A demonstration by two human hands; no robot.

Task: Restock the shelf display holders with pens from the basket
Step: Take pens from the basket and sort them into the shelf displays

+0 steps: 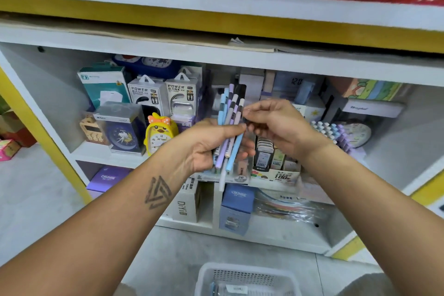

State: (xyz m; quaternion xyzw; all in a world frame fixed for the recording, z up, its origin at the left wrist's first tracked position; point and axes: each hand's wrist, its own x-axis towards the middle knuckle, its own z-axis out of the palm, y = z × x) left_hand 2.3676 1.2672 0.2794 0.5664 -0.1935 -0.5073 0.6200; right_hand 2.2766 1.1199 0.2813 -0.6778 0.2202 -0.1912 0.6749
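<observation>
Gripping pens (229,127) in left hand (211,144), right hand (276,122) fingers pinching one; loose bundle risking slipping toward basket (247,279).

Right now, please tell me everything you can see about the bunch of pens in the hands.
The pens are slim sticks in pale blue, lilac and white with dark bands near their tops. They stand nearly upright, fanned, before the shelf. The left hand grips their lower half; the right hand pinches one near its middle.
</observation>
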